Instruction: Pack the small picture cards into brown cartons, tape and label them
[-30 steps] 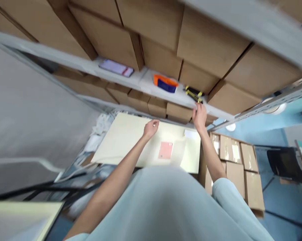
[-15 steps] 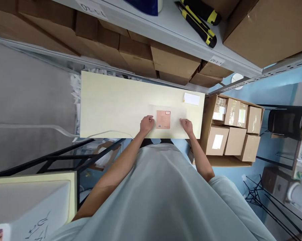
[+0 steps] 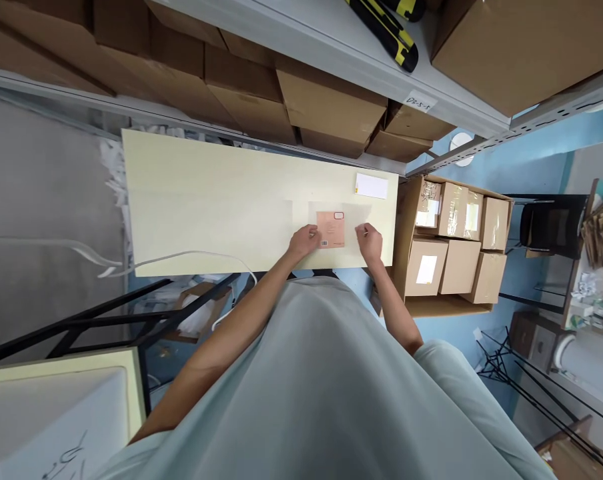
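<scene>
The left hand (image 3: 304, 240), fingers curled, presses at 9 o'clock of the pink rectangular card (image 3: 330, 229) inside a clear plastic sleeve (image 3: 304, 212), pinning it flat on the pale yellow desk (image 3: 206, 193); actual grasp unclear. The right hand (image 3: 369, 241) pinches the sleeve's 3 o'clock edge. White paper label (image 3: 371, 186): 1 o'clock, apart.

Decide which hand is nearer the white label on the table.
Right. The white label lies straight ahead of the right hand; the left hand is farther left, past the pink card.
</scene>
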Motion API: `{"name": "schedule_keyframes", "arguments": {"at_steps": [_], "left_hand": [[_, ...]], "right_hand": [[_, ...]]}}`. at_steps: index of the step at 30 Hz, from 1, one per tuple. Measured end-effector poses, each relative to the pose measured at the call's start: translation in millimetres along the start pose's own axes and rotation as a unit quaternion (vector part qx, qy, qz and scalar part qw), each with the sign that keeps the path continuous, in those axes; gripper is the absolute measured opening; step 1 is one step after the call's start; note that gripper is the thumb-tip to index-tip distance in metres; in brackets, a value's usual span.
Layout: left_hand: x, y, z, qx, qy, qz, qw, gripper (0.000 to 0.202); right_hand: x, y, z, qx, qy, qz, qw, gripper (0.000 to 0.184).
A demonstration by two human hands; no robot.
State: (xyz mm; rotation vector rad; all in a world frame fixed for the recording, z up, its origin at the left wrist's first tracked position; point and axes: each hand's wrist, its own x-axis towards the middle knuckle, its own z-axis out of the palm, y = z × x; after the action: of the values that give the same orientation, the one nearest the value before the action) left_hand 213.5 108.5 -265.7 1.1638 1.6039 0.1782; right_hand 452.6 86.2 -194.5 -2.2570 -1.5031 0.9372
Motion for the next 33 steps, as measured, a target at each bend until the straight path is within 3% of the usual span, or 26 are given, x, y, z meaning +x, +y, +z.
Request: {"name": "schedule_keyframes", "arguments": {"at_steps": [5, 8, 10, 12, 15, 18, 24, 29, 33], "left_hand": [[-5, 0, -4.5, -0.080, 0.014, 0.040, 0.996, 0.061], [2, 2, -4.0, -0.051, 0.019, -0.009, 0.998, 0.050], [10, 2, -2.9, -0.022, 0.046, -0.047, 0.998, 0.033], [16, 1, -1.9, -0.014, 0.073, -0.067, 0.995, 0.025], [21, -1, -0.6, -0.008, 0.099, -0.079, 0.992, 0.025], [24, -1, -0.2, -0.001, 0.108, -0.085, 0.990, 0.026], [28, 4, -6.9, -0.004, 0.098, -0.105, 0.990, 0.027], [18, 8, -23.6, -0.037, 0.089, -0.096, 0.991, 0.024], [-3, -2, -55.6, -0.073, 0.115, -0.064, 0.989, 0.029]], "right_hand": [[-10, -43, 56, 0.019, -0.100, -0.048, 0.994, 0.020], [-11, -49, 77, 0.062, -0.190, -0.070, 0.977, 0.012], [-8, -40, 77, 0.105, -0.207, -0.064, 0.971, 0.011], [-3, -25, 68, 0.118, -0.162, -0.024, 0.979, 0.015], [9, -4, 58, 0.089, -0.097, 0.062, 0.989, 0.028], [21, 3, 67, 0.091, -0.097, 0.105, 0.986, 0.039], [32, -14, 90, 0.118, -0.068, 0.178, 0.975, 0.035], [22, -28, 70, 0.183, -0.098, 0.155, 0.966, 0.031], [5, -47, 49, 0.232, -0.118, 0.111, 0.959, 0.033]]}}
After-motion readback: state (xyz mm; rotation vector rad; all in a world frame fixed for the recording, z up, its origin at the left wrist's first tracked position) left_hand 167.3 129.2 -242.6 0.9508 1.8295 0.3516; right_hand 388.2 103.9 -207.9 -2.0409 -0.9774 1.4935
